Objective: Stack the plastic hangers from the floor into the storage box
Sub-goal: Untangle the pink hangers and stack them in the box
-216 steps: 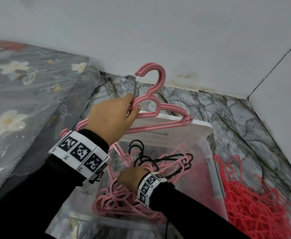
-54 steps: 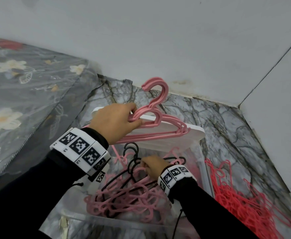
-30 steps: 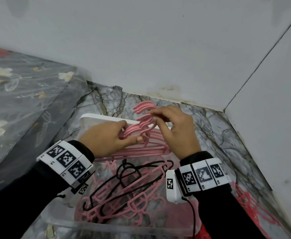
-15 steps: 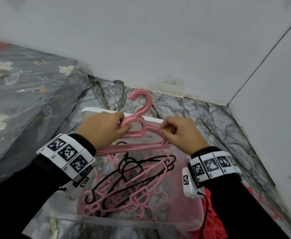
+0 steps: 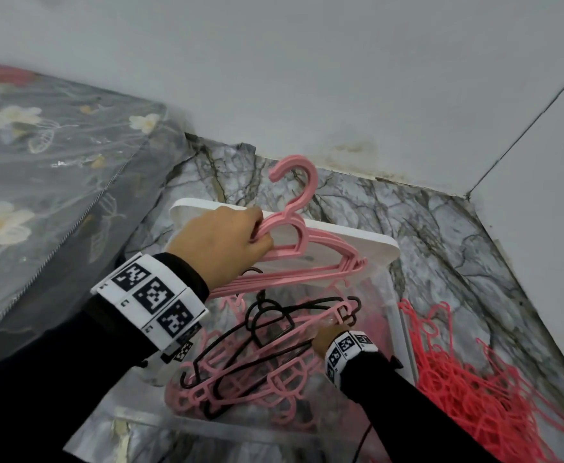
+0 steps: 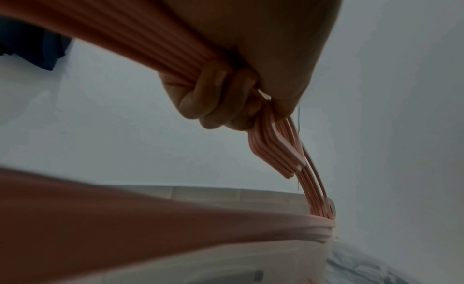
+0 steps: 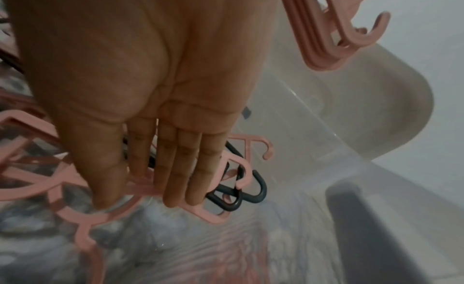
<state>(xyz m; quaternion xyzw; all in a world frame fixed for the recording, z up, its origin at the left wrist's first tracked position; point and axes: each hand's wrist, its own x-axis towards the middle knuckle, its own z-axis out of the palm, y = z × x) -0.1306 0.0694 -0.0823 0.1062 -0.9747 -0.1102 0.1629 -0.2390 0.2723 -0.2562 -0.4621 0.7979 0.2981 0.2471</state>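
Left hand [image 5: 220, 240] has its grip curled tight round a bundle of pink hangers [image 5: 310, 259], held above the clear storage box [image 5: 395, 305], hooks pointing up. Right hand [image 7: 150, 102] reaches down inside the box with straight fingers [image 7: 173, 169], its grip wide, touching the loose pink and black hangers [image 5: 274, 349] there. Beside the box, red hangers [image 5: 474, 379] lie heaped on the floor [image 5: 441, 228].

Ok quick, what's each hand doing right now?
Left hand: closed, gripping a bunch of pink hangers.
Right hand: open, straight fingers reaching to the loose hangers in the storage box.
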